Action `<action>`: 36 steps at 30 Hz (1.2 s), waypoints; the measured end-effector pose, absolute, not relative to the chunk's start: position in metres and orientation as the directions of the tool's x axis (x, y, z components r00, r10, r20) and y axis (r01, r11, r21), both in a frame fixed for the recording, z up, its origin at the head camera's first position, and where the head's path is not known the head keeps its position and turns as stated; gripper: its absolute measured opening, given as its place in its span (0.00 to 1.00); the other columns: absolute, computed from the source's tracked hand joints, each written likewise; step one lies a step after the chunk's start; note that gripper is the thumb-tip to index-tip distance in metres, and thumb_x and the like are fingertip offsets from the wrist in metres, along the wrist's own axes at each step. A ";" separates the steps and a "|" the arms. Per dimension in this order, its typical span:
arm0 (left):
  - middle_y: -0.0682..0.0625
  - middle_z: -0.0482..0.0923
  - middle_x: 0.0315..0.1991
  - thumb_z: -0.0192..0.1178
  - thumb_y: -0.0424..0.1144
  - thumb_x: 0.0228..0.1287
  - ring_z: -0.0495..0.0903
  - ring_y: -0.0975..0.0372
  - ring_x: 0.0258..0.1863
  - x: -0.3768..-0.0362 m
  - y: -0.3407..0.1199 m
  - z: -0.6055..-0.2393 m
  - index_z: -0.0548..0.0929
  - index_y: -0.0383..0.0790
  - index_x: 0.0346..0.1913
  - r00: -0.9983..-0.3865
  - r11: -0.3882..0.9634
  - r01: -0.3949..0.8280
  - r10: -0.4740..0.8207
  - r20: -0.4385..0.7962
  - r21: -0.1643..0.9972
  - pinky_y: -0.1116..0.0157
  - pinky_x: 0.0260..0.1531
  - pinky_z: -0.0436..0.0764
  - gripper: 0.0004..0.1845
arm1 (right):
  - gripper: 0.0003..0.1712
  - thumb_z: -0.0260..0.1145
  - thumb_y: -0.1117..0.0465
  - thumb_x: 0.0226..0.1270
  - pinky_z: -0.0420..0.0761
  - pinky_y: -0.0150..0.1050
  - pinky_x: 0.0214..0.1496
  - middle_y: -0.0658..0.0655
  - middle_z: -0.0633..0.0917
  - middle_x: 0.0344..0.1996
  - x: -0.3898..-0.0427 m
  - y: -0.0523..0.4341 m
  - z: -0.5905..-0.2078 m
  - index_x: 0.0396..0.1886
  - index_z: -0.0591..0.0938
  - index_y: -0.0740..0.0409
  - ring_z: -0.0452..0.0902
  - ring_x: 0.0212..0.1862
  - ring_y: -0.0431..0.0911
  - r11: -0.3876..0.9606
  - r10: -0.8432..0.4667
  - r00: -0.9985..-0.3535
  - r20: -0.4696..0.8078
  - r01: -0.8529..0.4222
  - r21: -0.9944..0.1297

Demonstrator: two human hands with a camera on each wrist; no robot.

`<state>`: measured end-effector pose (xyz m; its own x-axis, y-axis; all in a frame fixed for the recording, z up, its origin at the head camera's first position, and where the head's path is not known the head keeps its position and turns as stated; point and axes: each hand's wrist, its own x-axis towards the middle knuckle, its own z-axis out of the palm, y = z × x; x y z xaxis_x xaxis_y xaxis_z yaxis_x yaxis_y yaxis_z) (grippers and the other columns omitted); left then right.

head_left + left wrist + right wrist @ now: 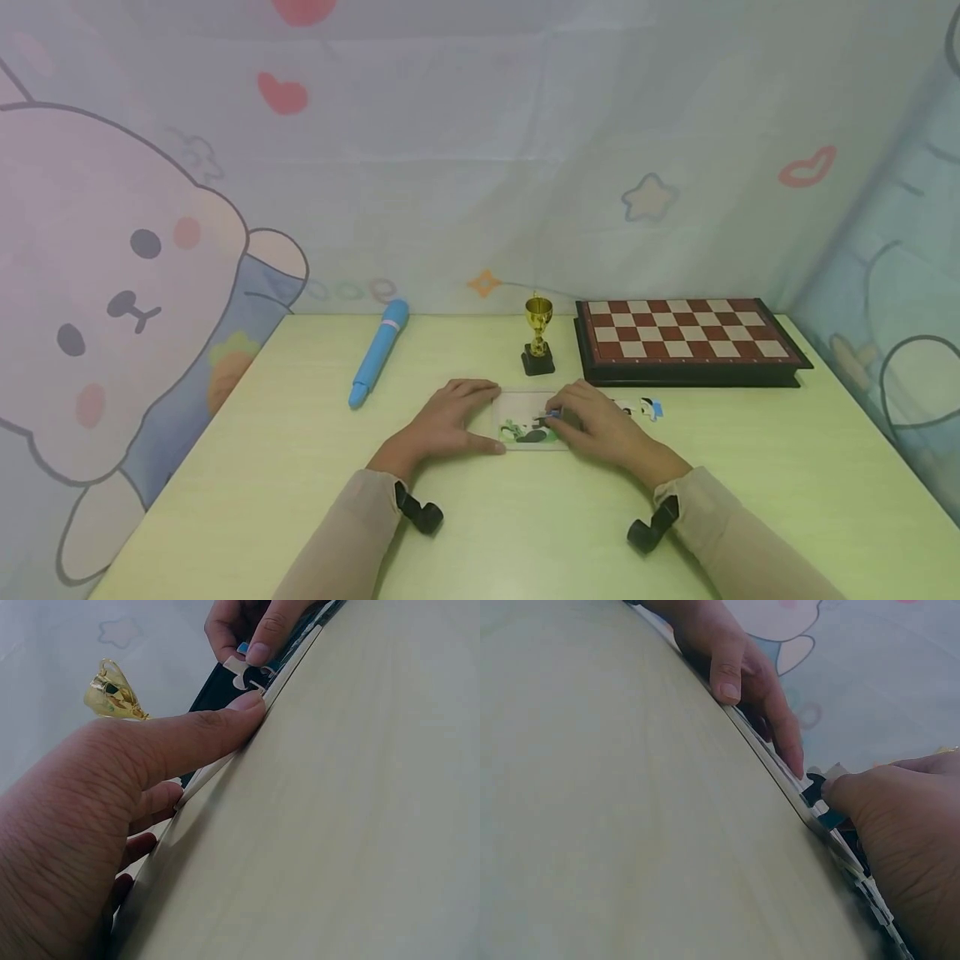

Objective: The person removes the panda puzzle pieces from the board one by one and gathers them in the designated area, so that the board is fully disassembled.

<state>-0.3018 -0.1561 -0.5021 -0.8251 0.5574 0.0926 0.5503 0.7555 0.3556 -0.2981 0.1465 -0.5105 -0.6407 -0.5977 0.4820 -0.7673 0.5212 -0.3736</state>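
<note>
A small jigsaw puzzle tray (519, 402) lies flat on the table between both hands, with a green, white and black picture (517, 432) along its near part. My left hand (446, 423) steadies the tray's left side, thumb stretched to the near corner and fingers at the far corner. The right hand (606, 427) pinches a jigsaw piece (235, 667) between thumb and fingers, tilted over the picture; it has white, black and blue on it. Loose jigsaw pieces (649, 408) lie just right of that hand, partly hidden behind it.
Behind the tray stands a gold trophy cup (538, 318) on a black base. A chessboard box (686, 333) occupies the back right. To the left lies a blue microphone-shaped stick (380, 352). A printed curtain (465, 167) hangs along the table's back edge.
</note>
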 end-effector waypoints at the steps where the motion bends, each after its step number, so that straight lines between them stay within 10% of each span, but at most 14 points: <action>1: 0.60 0.62 0.74 0.63 0.75 0.50 0.57 0.60 0.74 -0.302 -0.156 -0.502 0.66 0.53 0.76 -0.825 0.755 0.551 0.557 0.094 0.357 0.52 0.72 0.58 0.52 | 0.07 0.69 0.55 0.69 0.79 0.40 0.49 0.40 0.82 0.42 -0.298 0.146 -0.510 0.45 0.84 0.47 0.73 0.46 0.36 0.514 -0.601 -0.633 0.488 -0.774 -0.370; 29: 0.58 0.61 0.75 0.63 0.75 0.51 0.57 0.58 0.74 -0.301 -0.156 -0.502 0.65 0.53 0.77 -0.821 0.754 0.555 0.565 0.084 0.352 0.50 0.72 0.57 0.53 | 0.12 0.75 0.65 0.60 0.73 0.39 0.39 0.41 0.84 0.37 -0.292 0.181 -0.510 0.41 0.86 0.48 0.76 0.39 0.40 0.421 -0.530 -0.552 0.644 -0.830 -0.365; 36: 0.59 0.62 0.75 0.63 0.75 0.51 0.58 0.58 0.74 -0.302 -0.156 -0.501 0.66 0.52 0.76 -0.820 0.753 0.556 0.565 0.089 0.352 0.50 0.71 0.58 0.52 | 0.13 0.75 0.69 0.58 0.76 0.32 0.34 0.40 0.82 0.36 -0.287 0.228 -0.510 0.42 0.87 0.51 0.76 0.36 0.38 0.461 -0.480 -0.623 0.618 -0.778 -0.427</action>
